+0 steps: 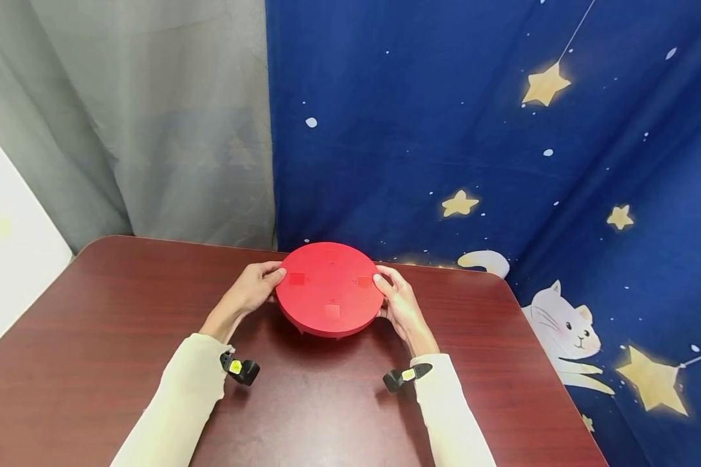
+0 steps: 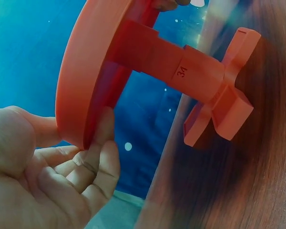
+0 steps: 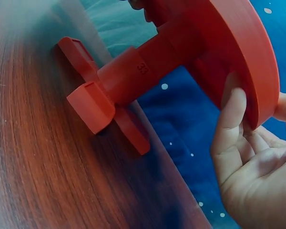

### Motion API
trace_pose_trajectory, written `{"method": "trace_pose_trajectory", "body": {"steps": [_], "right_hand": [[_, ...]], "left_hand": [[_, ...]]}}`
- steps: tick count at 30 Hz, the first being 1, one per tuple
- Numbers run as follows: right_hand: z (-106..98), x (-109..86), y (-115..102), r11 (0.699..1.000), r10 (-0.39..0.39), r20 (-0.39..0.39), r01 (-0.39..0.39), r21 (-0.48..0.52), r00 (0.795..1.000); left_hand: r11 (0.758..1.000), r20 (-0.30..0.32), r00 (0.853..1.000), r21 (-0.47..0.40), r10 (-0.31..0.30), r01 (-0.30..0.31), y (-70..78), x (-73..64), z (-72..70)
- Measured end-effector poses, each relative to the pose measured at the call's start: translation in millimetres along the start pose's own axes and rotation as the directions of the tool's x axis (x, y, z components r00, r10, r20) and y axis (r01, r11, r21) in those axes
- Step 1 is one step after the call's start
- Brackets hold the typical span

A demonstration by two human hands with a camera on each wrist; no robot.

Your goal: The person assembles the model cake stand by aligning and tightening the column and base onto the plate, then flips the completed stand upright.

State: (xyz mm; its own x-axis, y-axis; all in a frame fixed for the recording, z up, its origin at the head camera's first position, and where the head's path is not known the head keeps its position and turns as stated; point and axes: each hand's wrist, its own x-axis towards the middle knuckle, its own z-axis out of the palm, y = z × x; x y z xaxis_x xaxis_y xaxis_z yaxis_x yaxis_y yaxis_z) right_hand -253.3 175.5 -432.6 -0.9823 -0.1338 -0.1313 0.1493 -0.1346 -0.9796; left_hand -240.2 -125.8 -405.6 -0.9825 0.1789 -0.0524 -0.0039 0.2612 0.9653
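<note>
A red round-topped pedestal stand [image 1: 330, 282] is between my two hands at the table's far side. Its disc top has several small square marks. Beneath it, in the left wrist view, a stepped column [image 2: 162, 57] marked 34 ends in a cross-shaped foot [image 2: 236, 112]; the right wrist view shows 33 on the column [image 3: 133, 74]. Whether the foot touches the table I cannot tell. My left hand [image 1: 248, 292] grips the disc's left rim, thumb on top and fingers underneath. Opposite, my right hand [image 1: 403, 305] holds the right rim the same way.
The dark red-brown wooden table [image 1: 304, 415] has rounded far corners. Behind it hang a grey curtain [image 1: 198, 130] and a blue curtain [image 1: 385, 130] with stars and a white cat. A small black device sits on each wrist.
</note>
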Motion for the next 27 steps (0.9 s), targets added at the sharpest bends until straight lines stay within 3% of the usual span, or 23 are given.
{"method": "trace_pose_trajectory", "body": {"steps": [13, 21, 27], "right_hand": [[-0.4, 5.2, 0.7, 1.000, -0.018, -0.004, 0.018, 0.021, 1.000], [1.7, 4.9, 1.9, 1.000, -0.015, -0.007, 0.016, 0.023, 1.000], [0.1, 0.7, 2.7, 0.999, -0.023, -0.016, 0.024, 0.025, 1.000]], "left_hand": [[0.999, -0.046, 0.999, 0.039, -0.017, 0.019, -1.2, 5.2, 2.6], [1.000, -0.033, 0.999, 0.013, -0.016, 0.017, -2.4, 4.9, 0.6], [0.999, -0.022, 1.000, 0.048, -0.001, 0.002, 0.2, 6.4, 1.7]]}}
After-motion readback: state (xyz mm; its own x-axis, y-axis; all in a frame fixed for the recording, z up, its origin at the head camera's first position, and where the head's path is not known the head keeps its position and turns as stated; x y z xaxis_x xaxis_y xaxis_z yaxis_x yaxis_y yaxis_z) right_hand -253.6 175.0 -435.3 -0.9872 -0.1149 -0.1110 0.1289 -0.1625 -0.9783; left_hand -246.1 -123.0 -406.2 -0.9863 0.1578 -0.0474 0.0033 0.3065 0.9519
